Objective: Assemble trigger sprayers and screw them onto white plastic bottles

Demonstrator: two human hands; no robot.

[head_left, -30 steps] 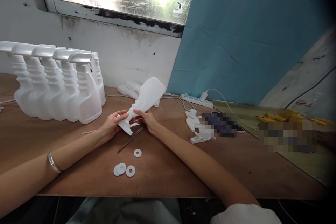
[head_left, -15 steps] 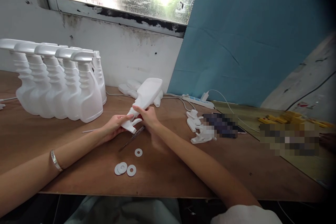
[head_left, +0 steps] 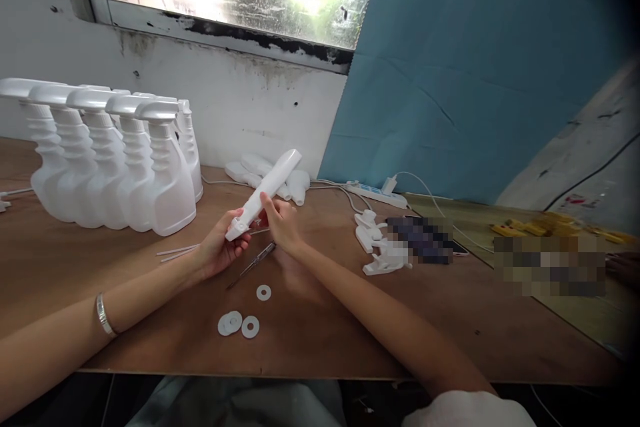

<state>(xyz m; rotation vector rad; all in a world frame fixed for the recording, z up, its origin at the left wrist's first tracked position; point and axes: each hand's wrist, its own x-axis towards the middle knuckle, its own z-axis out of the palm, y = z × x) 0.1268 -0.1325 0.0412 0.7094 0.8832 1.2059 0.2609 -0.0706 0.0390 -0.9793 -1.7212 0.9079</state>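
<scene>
A white spray bottle (head_left: pixel 273 177) is held tilted between my hands, its narrow side toward me and its base up toward the wall. My left hand (head_left: pixel 220 250) is closed around the trigger head at the lower end. Just above it, the fingers of my right hand (head_left: pixel 283 223) grip the bottle near its neck. Under the hands lies a thin screwdriver (head_left: pixel 257 259) with a clear handle. Thin white tubes (head_left: pixel 175 253) lie beside my left wrist. Nearer the front edge are several flat white washers (head_left: pixel 251 327), some overlapping.
Assembled spray bottles (head_left: pixel 173 193) stand in a row at left. Bottles without heads (head_left: pixel 299 188) lie by the wall. Loose trigger heads (head_left: pixel 385 257) sit to the right, before a power strip (head_left: pixel 380 195) with cables. Yellow items (head_left: pixel 545 223) and another person's hand (head_left: pixel 623 270) are far right.
The bottle has been turned about its length, from its broad face to its narrow side. My left hand has rolled palm-up under the head, and more of the thin tubes shows.
</scene>
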